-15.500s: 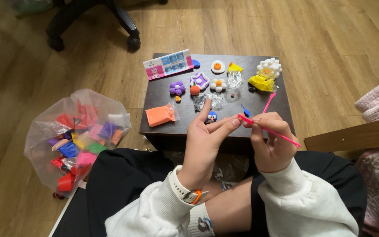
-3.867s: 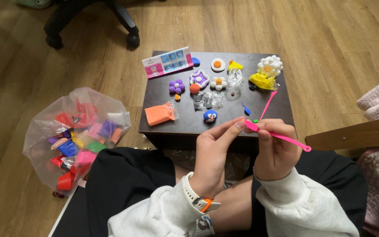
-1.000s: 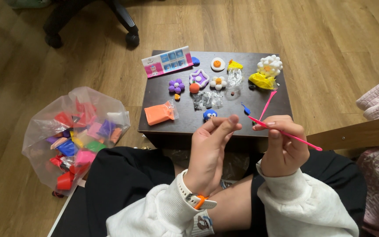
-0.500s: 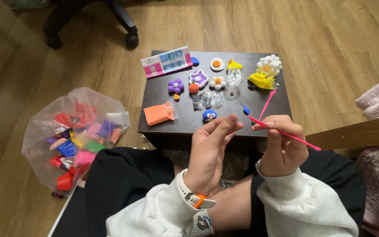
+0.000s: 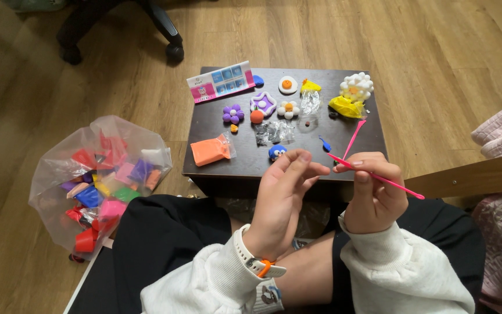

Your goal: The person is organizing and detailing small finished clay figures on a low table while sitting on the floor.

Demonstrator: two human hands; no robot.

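Smooth pink plastic tool [image 5: 379,178]; dark, faintly glossy wooden worktop [image 5: 245,166]; crinkled clear plastic bag [image 5: 97,180]; matt clay flower [image 5: 233,113]; wood-grain floor [image 5: 437,46].

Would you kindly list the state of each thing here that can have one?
right hand: shut on the pink tool
left hand: fingers pinched together, tips near the tool's end
plastic bag: open, full of coloured packets
orange packet: lying flat on the dark table
second pink tool: lying loose
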